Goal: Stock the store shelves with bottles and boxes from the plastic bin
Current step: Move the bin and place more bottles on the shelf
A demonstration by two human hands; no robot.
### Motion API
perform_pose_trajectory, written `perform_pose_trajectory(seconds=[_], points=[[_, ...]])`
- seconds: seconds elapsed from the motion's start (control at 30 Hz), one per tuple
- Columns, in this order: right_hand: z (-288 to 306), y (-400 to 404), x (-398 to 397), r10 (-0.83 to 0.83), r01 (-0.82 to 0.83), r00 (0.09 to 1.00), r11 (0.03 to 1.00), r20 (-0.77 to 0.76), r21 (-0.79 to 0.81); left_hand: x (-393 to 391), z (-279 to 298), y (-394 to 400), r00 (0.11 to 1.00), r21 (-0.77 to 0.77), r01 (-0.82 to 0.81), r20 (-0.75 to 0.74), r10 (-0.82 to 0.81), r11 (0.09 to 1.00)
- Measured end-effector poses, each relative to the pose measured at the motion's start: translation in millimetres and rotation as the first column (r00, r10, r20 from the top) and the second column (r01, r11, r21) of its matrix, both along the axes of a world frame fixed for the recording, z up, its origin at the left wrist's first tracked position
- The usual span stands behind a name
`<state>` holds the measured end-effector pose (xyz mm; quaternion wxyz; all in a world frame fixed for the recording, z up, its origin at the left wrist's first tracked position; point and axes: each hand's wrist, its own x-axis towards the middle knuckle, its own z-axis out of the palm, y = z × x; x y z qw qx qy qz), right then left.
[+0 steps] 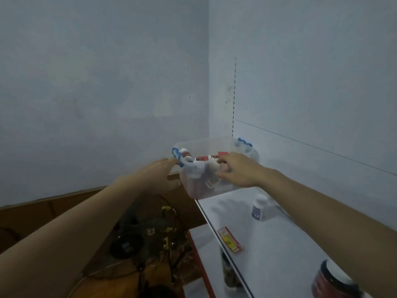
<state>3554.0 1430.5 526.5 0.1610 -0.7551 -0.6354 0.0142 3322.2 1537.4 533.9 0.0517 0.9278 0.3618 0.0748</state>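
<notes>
1. The clear plastic bin sat at the far left end of the top shelf, in the wall corner, with its near end overhanging the shelf edge.
2. The left hand lay against the bin's left end, fingertips at the blue latch; whether it gripped the rim could not be told.
3. The right hand reached over the near rim with fingers curled among the contents, apparently around a white-capped bottle; blur prevented a firm finding.
4. Stock already on the shelf: a small white bottle, a flat red and yellow box at the front edge, and a dark jar at lower right.
5. Handling judgement: the bottles were rigid, smooth plastic and probably light, so a grip round the body below the cap would be safest. The boxes would crush if squeezed and should be held by their long edges.
6. The bin walls looked thin and flexible, so steadying it at the latch end was sensible given the overhang.
</notes>
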Motion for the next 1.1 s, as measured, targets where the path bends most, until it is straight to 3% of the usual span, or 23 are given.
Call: perform_pose_trajectory(seconds=[0.13, 0.4, 0.6, 0.8, 0.93, 1.1], points=[[-3.7, 85.4, 18.1, -0.041, 0.041, 0.999, 0.998, -0.002, 0.053, 28.4, -13.2, 86.5, 0.995, 0.067, 0.016, 0.096, -0.023, 0.998], [-20.6, 240.1, 38.8, -0.103, 0.103, 0.969, 0.995, -0.225, -0.012, 99.1, -33.0, 229.0, 0.929, 0.093, 0.100, 0.347, -0.127, 0.991], [-26.3, 307.1, 47.6, -0.121, 0.054, 0.939, 0.976, -0.323, -0.209, 135.9, -54.3, 288.3, 0.817, -0.084, 0.064, 0.577, -0.004, 0.994], [-49.8, 330.9, 54.3, -0.163, 0.005, 0.868, 0.947, -0.468, -0.321, 152.6, -72.7, 303.3, 0.620, -0.261, 0.087, 0.770, 0.153, 0.961], [-50.1, 330.6, 63.5, -0.127, 0.034, 0.800, 0.985, -0.586, -0.167, 155.0, -72.3, 302.4, 0.565, -0.291, 0.114, 0.805, 0.179, 0.950], [-38.3, 309.8, 81.2, -0.166, 0.297, 0.763, 0.949, -0.624, 0.110, 163.3, -61.4, 291.3, 0.689, -0.209, 0.246, 0.725, -0.019, 0.947]])
